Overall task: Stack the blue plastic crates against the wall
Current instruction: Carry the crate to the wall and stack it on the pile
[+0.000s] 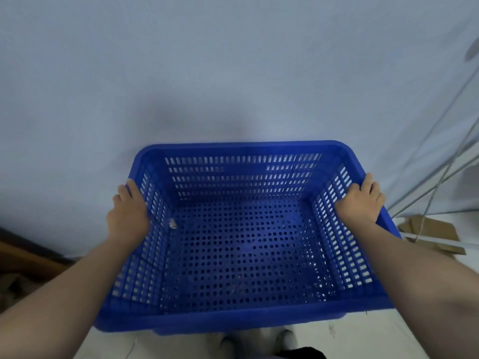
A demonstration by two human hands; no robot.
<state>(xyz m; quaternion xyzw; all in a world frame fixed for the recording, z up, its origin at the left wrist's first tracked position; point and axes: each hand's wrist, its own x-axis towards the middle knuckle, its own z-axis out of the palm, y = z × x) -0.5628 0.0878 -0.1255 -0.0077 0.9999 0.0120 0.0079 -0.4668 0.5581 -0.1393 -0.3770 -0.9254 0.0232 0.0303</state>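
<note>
Left hand [128,213] is gripping the blue crate [243,317] rim at 9 o'clock, fingers curled | right hand [361,202] is clasping the rim at 3 o'clock | wall [233,73] is standing at 12 o'clock.

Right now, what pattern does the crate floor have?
Rows of small round holes in the blue crate; head view.

Pale, smooth floor [363,340] at the foot of the wall. At right, flat brown cardboard pieces [430,229] lying on it, with a thin white rod [435,242] across them. Grey shoes [259,343] at bottom centre.
</note>
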